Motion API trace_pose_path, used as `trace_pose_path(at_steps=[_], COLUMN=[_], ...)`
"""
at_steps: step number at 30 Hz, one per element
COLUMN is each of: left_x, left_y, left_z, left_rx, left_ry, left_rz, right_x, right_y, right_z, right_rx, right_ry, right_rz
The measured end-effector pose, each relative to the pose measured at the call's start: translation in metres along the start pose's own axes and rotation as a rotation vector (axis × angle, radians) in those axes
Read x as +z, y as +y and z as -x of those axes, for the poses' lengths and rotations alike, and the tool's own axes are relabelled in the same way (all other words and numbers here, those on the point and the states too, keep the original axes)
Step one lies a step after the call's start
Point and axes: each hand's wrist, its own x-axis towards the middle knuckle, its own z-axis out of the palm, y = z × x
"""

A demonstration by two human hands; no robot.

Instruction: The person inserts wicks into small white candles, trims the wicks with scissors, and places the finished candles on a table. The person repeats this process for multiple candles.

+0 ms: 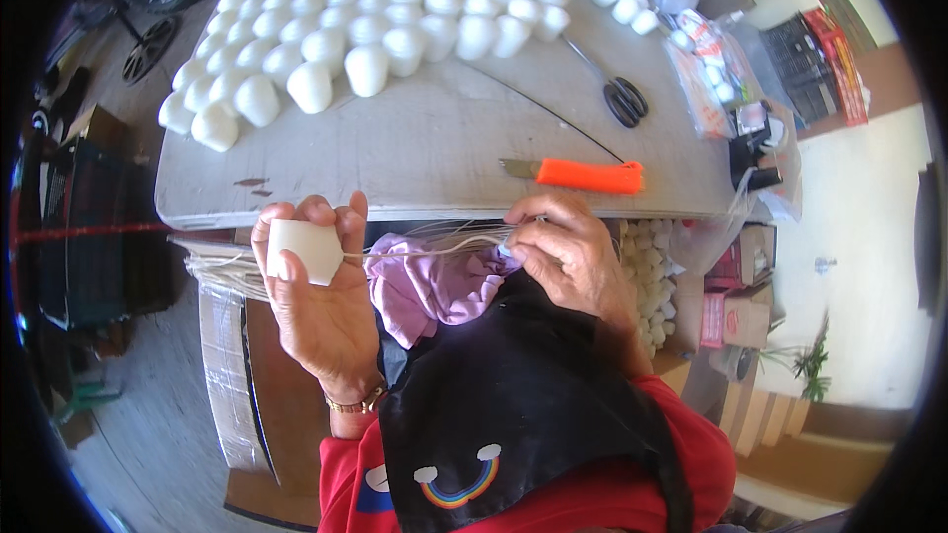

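Observation:
My left hand is palm up, its fingers and thumb curled around a white, blunt-ended candle. From the candle's right end a pale wick cord stretches across to my right hand. That hand pinches the cord between thumb and fingers; a small light-blue bit shows at the fingertips. A crumpled lilac cloth lies under the cord, against my black apron. Behind the cloth, a bundle of long pale cords runs along below the table edge.
Rows of white candles cover the far part of the grey table. Nearer lie an orange-handled knife, a thin dark rod and black-handled scissors. Plastic bags sit at the right edge. Cardboard stands lower left.

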Motion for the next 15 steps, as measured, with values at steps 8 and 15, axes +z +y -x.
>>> trace_pose_path(at_steps=[8, 15], left_x=[0.016, 0.015], left_y=[-0.013, -0.007], left_z=[0.010, 0.011], left_rx=[-0.152, -0.070], left_ry=[-0.001, 0.010], left_rz=[-0.231, -0.245], right_x=[-0.042, -0.044], right_y=[0.048, 0.089], right_z=[-0.019, -0.036], right_rx=[0.226, 0.289], right_ry=[0.310, 0.139], right_rz=[0.326, 0.730])
